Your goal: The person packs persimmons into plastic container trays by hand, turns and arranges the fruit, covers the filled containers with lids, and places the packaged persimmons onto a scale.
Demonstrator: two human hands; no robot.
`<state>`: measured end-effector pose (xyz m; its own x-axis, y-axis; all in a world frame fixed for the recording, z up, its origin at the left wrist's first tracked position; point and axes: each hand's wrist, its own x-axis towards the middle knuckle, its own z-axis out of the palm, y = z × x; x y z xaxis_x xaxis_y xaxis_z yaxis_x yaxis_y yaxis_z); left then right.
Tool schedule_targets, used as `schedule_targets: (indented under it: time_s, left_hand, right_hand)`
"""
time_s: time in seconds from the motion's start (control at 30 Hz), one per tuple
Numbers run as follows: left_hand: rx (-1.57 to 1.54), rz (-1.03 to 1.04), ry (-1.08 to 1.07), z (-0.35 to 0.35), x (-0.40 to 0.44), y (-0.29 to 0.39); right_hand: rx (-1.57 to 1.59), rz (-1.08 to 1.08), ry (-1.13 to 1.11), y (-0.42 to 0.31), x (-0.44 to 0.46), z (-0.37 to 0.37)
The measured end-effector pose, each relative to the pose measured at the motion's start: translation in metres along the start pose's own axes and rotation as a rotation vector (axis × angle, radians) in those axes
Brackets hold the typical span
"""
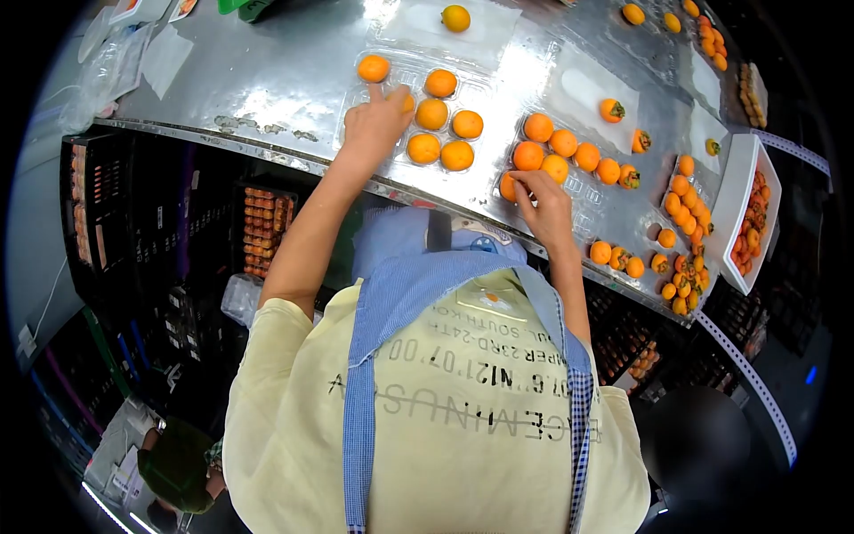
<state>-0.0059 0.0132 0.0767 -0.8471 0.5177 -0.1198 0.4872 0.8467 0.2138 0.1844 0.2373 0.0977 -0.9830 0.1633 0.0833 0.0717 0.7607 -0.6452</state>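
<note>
"Five orange fruits (432, 114) lay in a clear tray (458, 92) on the metal worktop (267, 89), just beside the left hand (378, 122). What did that hand hold?"

"Its fingers touched a partly hidden fruit (407, 104) at the tray's left side. Whether they gripped it, I could not tell. Another fruit (374, 68) sat just beyond the fingertips."

"And the right hand (544, 206)?"

"Its grip was closed, thumb and fingers pinching a fruit (508, 186) near the worktop's front edge. Just beyond that hand, more fruits (538, 127) lay close together, trailing off to the right. The one at the end (629, 176) showed its green-brown cap."

"What stood farther right?"

"A dense pile (689, 209) of fruits, some capped, ran along the worktop. Beside it, a white box (734, 214) held deeper orange ones."

"Anything below?"

"Left of the person's body, a dark crate (267, 233) held fruits in rows under the worktop. At lower left, another person (178, 463) in a dark green cap appeared, well apart from the hands."
</note>
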Motion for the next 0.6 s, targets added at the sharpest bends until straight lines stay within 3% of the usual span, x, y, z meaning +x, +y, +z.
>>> schedule_targets:
  time_s: [0.6]
  left_hand:
    - [-0.060, 0.001, 0.115, -0.005, 0.008, -0.020]
  right_hand:
    - [0.017, -0.008, -0.025, -0.005, -0.002, 0.001]
